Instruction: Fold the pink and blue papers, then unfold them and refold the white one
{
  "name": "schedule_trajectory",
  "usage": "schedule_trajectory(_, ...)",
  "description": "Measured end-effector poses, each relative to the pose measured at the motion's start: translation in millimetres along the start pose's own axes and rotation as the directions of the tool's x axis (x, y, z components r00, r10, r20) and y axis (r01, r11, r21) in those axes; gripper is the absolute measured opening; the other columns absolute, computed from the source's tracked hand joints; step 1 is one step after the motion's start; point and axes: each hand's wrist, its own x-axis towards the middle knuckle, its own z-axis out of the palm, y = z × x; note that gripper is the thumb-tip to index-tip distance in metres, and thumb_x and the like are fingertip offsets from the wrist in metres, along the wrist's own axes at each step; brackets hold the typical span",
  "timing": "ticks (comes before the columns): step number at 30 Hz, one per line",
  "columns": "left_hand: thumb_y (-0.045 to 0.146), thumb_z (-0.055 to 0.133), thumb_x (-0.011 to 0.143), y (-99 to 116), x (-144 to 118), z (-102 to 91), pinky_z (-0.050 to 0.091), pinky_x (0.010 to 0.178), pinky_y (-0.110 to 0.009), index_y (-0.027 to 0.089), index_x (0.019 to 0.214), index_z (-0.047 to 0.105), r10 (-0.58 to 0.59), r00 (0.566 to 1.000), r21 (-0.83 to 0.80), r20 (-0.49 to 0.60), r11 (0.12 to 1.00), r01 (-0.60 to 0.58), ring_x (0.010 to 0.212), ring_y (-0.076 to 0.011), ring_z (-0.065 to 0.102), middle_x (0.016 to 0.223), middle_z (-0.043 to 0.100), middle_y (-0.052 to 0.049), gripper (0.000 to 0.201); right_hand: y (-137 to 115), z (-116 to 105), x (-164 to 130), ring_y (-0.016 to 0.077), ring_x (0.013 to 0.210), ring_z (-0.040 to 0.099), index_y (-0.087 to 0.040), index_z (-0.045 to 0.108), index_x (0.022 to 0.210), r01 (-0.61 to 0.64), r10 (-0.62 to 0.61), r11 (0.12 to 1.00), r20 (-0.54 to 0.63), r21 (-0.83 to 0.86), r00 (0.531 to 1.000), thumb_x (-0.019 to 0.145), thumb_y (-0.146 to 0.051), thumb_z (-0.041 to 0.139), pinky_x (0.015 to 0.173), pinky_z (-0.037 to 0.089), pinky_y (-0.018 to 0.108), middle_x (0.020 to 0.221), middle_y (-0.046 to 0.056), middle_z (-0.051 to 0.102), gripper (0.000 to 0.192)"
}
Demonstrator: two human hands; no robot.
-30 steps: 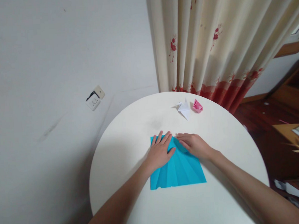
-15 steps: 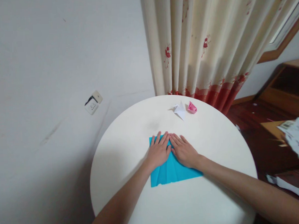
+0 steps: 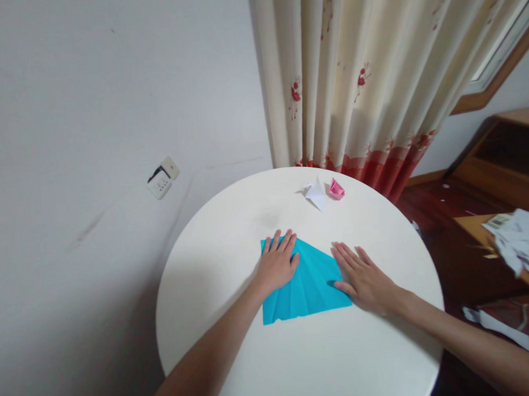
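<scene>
On the round white table [image 3: 231, 235], both flat, open hands press blue paper [image 3: 311, 281]: left hand [image 3: 277, 265] upper-left, right hand [image 3: 364, 278] right edge.

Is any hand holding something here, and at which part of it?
Nothing is gripped. The left hand lies flat on the blue paper, pressing its far left corner; the right hand lies flat at its right edge.

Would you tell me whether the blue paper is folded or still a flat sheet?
Folded: the blue paper shows fan-like creases and a slanted top-right edge.
</scene>
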Motion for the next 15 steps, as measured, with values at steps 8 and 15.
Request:
schedule_trajectory(8, 0.043, 0.031, 0.1, 2, 0, -2.2, 0.018, 0.12, -0.057, 0.023, 0.153, 0.03, -0.006, 1.0, 0.029, 0.013, 1.0, 0.006, 0.15, -0.0319, 0.014, 0.163, 0.023, -0.001, 0.057, -30, -38, 53, 0.0295, 0.15, 0.015, -0.001, 0.024, 0.153, -0.189, 0.199, 0.98, -0.264, 0.064, 0.944, 0.1, -0.024, 0.026, 0.118, 0.023, 0.056, 0.159, 0.022, 0.022, 0.058)
schedule_trajectory(15, 0.041, 0.03, 0.1, 3, 0, -6.3, 0.018, 0.12, -0.055, 0.023, 0.153, 0.029, 0.005, 0.999, 0.035, 0.036, 0.999, -0.006, 0.15, -0.0313, 0.014, 0.163, 0.023, -0.001, 0.057, -88, 4, 89, 0.0296, 0.147, 0.027, 0.003, 0.031, 0.15, -0.075, 0.078, 0.994, -0.035, 0.082, 0.996, 0.091, -0.009, 0.031, 0.118, 0.029, 0.048, 0.156, 0.023, 0.028, 0.059)
